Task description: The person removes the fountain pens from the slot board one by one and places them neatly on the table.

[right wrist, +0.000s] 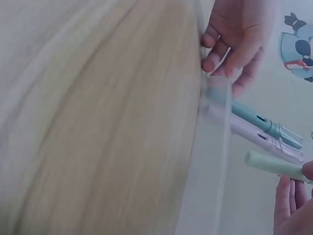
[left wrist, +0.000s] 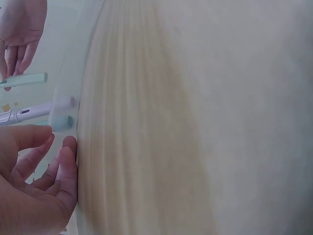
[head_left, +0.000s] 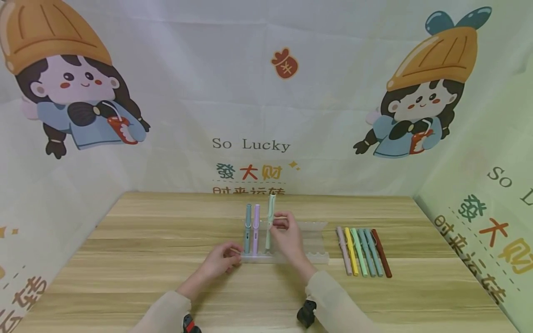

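A clear plastic pen rack (head_left: pixel 320 258) with a notched front edge lies on the table. A teal fountain pen (head_left: pixel 248 226) and a lilac fountain pen (head_left: pixel 256 227) rest in its left slots. My right hand (head_left: pixel 288 235) pinches a mint green pen (head_left: pixel 271 217) beside the lilac one; its lower end hangs just clear of the rack in the right wrist view. At the rack's left end, my left hand (head_left: pixel 222 257) holds the corner with curled fingers. The left wrist view shows the left fingertips (left wrist: pixel 70 152) against the rack's end.
To the right of the rack lies a row of capped pens: a mauve one (head_left: pixel 343 249), a yellow one (head_left: pixel 351 252), a green one (head_left: pixel 359 252), teal ones (head_left: pixel 368 252) and a dark red one (head_left: pixel 381 253). A printed cloth (head_left: pixel 250 92) hangs behind the wooden table (head_left: pixel 145 240).
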`<state>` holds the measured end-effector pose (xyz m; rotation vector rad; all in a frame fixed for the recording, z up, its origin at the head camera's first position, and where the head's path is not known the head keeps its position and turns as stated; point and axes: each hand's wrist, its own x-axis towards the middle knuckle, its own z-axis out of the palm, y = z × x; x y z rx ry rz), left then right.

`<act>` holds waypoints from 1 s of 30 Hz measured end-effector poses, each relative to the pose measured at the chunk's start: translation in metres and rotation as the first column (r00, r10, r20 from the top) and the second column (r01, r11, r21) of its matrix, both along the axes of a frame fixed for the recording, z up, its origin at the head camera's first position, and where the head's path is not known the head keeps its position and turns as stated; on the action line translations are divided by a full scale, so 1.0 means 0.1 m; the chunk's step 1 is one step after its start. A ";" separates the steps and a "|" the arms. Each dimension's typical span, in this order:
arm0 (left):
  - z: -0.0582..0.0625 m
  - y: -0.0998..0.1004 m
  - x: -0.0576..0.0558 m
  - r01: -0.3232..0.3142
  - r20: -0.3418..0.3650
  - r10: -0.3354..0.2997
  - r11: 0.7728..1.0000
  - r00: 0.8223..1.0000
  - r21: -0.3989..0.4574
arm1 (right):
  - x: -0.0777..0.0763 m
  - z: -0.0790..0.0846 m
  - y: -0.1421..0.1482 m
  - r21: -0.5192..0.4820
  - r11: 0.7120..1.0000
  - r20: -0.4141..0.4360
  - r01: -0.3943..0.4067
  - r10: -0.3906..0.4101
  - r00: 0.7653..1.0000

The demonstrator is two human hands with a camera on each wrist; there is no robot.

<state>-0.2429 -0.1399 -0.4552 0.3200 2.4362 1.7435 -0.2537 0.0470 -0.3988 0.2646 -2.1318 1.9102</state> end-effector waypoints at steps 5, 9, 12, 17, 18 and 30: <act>-0.02 0.00 -0.01 -0.004 0.001 0.004 1.000 1.000 -0.004 | -0.10 -0.10 0.14 -0.012 1.000 0.008 -0.013 0.013 1.000; 0.01 0.01 0.00 -0.007 0.000 0.007 1.000 1.000 -0.008 | -0.20 -0.21 0.28 0.002 1.000 0.000 -0.016 0.016 1.000; 0.00 0.01 -0.01 -0.007 0.001 0.007 1.000 1.000 -0.007 | -0.22 -0.22 0.39 0.028 1.000 -0.020 -0.005 0.005 1.000; -0.04 -0.01 -0.03 -0.002 -0.003 0.002 1.000 1.000 -0.005 | -0.22 -0.21 0.56 0.049 0.999 -0.030 0.022 -0.021 0.999; -0.05 -0.01 -0.03 -0.002 -0.004 0.002 1.000 1.000 -0.008 | -0.21 -0.21 0.59 0.051 0.998 -0.028 0.026 -0.025 0.999; -0.07 -0.02 -0.03 -0.001 -0.005 0.001 1.000 1.000 -0.022 | -0.19 -0.14 1.00 0.094 0.992 0.058 0.081 -0.087 0.994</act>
